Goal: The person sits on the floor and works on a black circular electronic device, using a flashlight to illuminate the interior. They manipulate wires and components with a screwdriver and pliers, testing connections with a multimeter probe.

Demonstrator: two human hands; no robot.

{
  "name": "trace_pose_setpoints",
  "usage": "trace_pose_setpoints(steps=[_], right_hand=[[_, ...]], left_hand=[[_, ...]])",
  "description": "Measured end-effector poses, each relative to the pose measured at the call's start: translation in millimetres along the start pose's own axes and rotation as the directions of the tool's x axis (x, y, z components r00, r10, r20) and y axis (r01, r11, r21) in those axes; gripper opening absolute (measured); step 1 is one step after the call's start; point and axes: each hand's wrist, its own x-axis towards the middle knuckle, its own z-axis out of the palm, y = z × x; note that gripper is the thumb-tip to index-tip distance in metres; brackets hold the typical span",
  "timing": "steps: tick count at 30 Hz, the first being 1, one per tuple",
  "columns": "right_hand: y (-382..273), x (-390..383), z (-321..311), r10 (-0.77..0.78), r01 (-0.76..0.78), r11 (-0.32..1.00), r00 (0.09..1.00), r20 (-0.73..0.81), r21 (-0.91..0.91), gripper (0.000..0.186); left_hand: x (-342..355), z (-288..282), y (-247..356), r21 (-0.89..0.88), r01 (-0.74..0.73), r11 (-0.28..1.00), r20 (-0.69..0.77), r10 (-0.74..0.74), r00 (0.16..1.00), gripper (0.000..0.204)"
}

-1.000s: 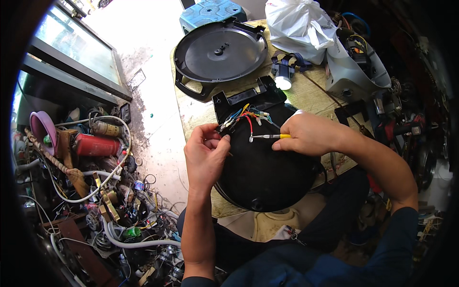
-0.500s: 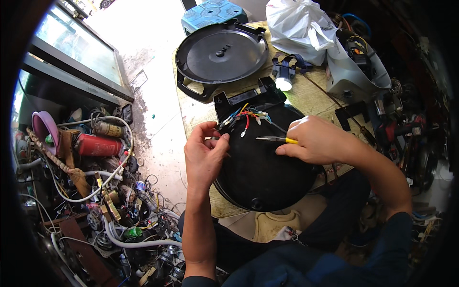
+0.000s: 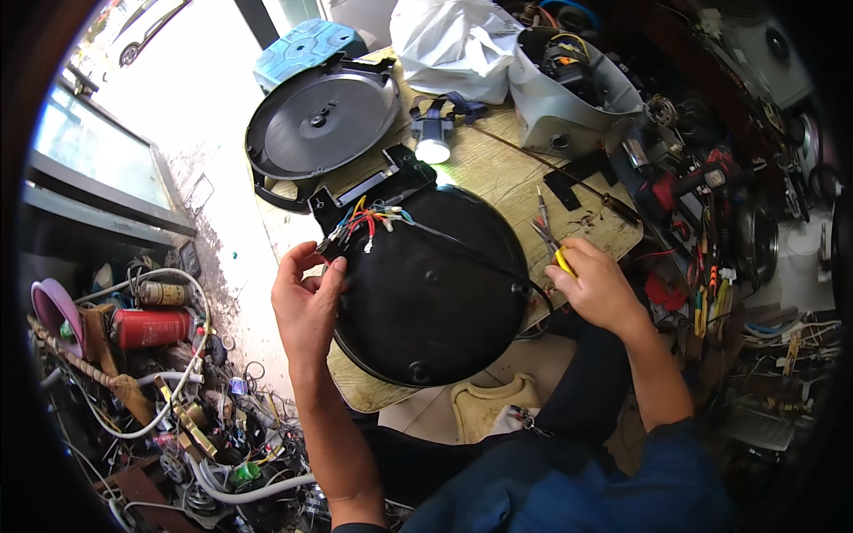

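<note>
A round black appliance body (image 3: 435, 302) lies on the wooden table in front of me, with a bundle of coloured wires (image 3: 369, 218) coming out at its upper left. My left hand (image 3: 309, 298) is at its left edge, thumb and fingers curled together beside the wire ends; what they pinch is hidden. One red wire (image 3: 370, 238) with a bare metal terminal lies over the black surface. My right hand (image 3: 600, 284) grips yellow-handled pliers (image 3: 562, 256) to the right of the body, their jaws pointing up and left. A slim screwdriver-like tool (image 3: 542, 204) lies by the jaws.
A black round cover (image 3: 324, 115), a lit headlamp (image 3: 433, 147), a white plastic bag (image 3: 458, 49) and a grey housing (image 3: 569, 98) stand farther back. A long screwdriver (image 3: 617, 209) crosses the table's right side. Tangled parts and a red cylinder (image 3: 151, 327) crowd the left floor.
My right hand has carried the pliers away from the wires to the table's right side. My left hand stays by the wires. The whole view has swung toward the right.
</note>
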Motion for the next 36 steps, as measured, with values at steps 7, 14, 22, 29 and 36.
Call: trace_pose_setpoints(steps=[7, 14, 22, 29, 36], right_hand=[[-1.3, 12.9, 19.9, 0.068, -0.08, 0.992, 0.991, -0.119, -0.098, 0.04], [-1.7, 113.0, 52.4, -0.031, -0.022, 0.968, 0.978, -0.206, -0.249, 0.049], [32.7, 151.6, 68.1, -0.156, 0.066, 0.955, 0.941, -0.299, -0.288, 0.046], [46.6, 67.4, 32.7, -0.037, -0.007, 0.986, 0.965, -0.26, -0.168, 0.031], [54.7, 16.6, 52.6, 0.005, -0.054, 0.982, 0.966, -0.26, -0.183, 0.039]], left_hand=[[4.1, -0.3, -6.2, -0.013, -0.074, 0.997, 0.005, 0.075, 0.997, 0.051], [3.9, -7.9, -5.9, 0.012, -0.068, 0.998, -0.017, 0.068, 0.998, 0.052], [3.5, -3.5, 1.8, 0.045, -0.082, 0.996, -0.017, 0.083, 0.996, 0.053], [-1.9, -19.6, -3.3, 0.109, -0.184, 0.977, -0.091, 0.194, 0.977, 0.053], [-16.8, -13.8, 3.2, 0.083, -0.352, 0.932, -0.179, 0.361, 0.915, 0.042]])
